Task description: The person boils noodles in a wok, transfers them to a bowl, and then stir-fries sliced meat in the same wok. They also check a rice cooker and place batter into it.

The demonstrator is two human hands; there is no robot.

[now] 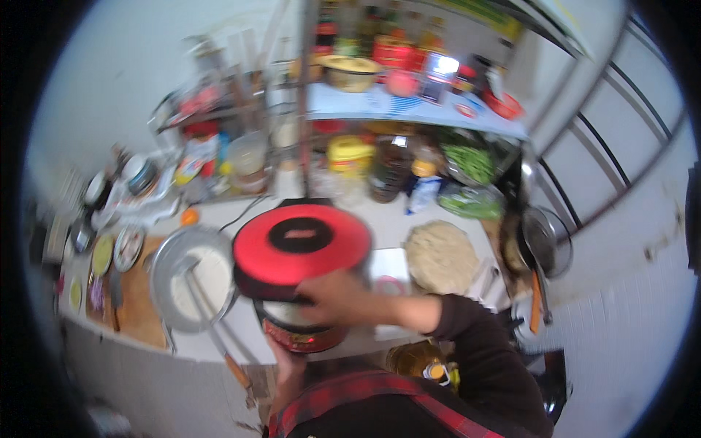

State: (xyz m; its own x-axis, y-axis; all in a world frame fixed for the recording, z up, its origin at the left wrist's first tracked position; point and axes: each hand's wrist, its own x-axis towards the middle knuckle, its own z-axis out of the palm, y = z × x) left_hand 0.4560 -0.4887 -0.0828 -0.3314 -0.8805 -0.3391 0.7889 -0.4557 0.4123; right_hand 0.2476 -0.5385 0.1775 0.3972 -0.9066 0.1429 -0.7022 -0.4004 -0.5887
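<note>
A round electric baking pan (298, 342) stands in front of me, its lower body red and dark with a small red light lit. The red lid (252, 246), black at its centre, is raised at the front. My right hand (337, 300) grips the lid's dark front rim, blurred by motion. Through the gap a whitish surface shows; whether it is food is unclear. My left hand (286, 358) touches the front of the lower body from below, with its fingers partly hidden. To the left, a metal bowl (161, 284) holds white batter and a wooden-handled ladle (211, 328).
Right of the pan lies a large round of pale dough (441, 257). A cutting board (139, 290) with a knife (115, 301) is at the left. Behind are a shelf (361, 104), jars and bagged greens (471, 201). An oil bottle (411, 358) stands below the counter edge.
</note>
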